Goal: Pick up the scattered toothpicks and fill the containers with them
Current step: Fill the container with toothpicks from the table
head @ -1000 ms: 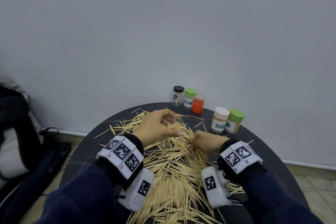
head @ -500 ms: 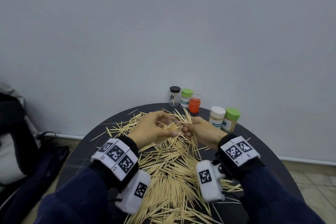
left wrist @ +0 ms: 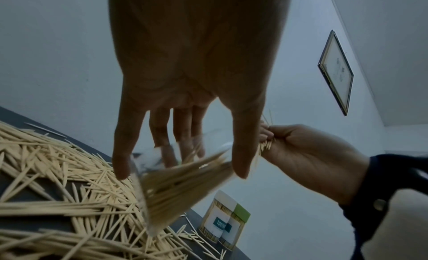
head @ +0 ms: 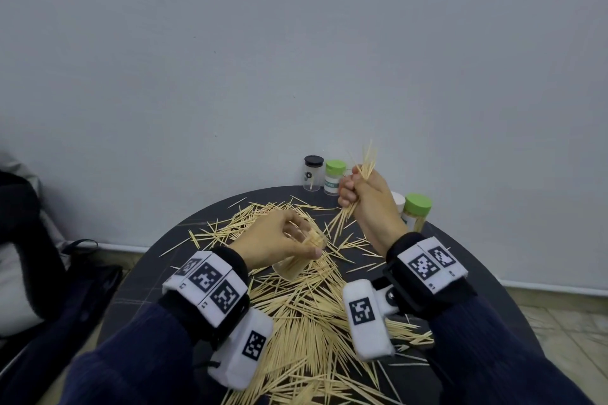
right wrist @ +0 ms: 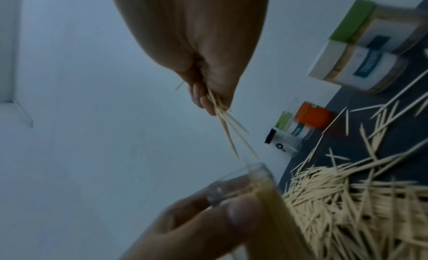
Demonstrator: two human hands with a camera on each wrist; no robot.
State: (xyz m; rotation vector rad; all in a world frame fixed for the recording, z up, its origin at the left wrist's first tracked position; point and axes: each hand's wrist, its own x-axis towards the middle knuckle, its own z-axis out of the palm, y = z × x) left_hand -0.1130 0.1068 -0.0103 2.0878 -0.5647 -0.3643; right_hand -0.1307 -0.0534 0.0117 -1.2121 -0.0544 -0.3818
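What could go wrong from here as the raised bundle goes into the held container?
The toothpick bundle splays at both ends in the right hand, so stray ends may catch the rim of the clear container and fall. That container, held tilted by the left hand, is already well filled, so little room remains.

We've got a plain pale wall (head: 296,59), a framed picture (left wrist: 336,71) upper right, tiled floor (head: 559,322) lower right.
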